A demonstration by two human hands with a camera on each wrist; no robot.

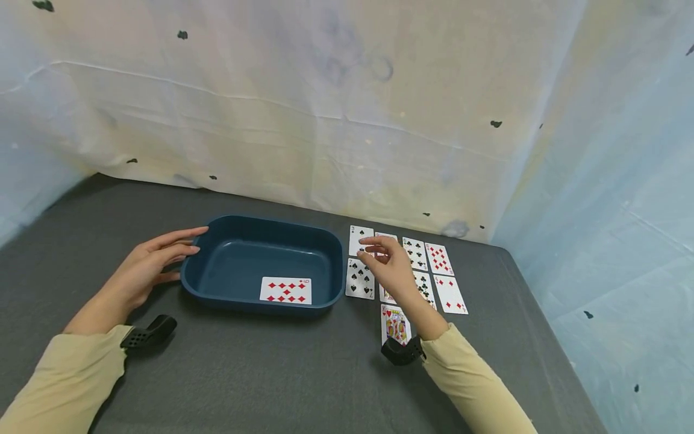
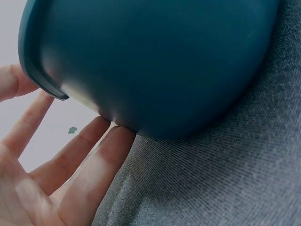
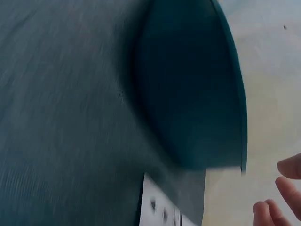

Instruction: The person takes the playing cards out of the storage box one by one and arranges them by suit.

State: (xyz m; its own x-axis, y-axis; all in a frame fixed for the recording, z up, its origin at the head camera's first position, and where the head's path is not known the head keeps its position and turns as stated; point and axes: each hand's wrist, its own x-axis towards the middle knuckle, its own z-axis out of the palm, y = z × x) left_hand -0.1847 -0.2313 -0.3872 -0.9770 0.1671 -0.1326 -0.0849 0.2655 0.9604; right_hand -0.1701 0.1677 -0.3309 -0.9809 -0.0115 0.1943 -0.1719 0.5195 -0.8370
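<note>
My left hand touches the left end of a dark blue plastic tub, its fingers spread and fairly straight. In the left wrist view the fingertips meet the tub's outer wall. A diamond playing card lies face up on the tub's floor. Over the rows of playing cards to the tub's right hovers my right hand, fingers loosely bent, with nothing visible between thumb and fingers. Near it lie a three of spades, a seven of spades and a king of hearts, partly covered by the wrist camera.
More face-up cards lie at the right, among them a club card, a red diamond card and a four of diamonds. Dark grey cloth covers the table. A pale fabric backdrop rises behind it.
</note>
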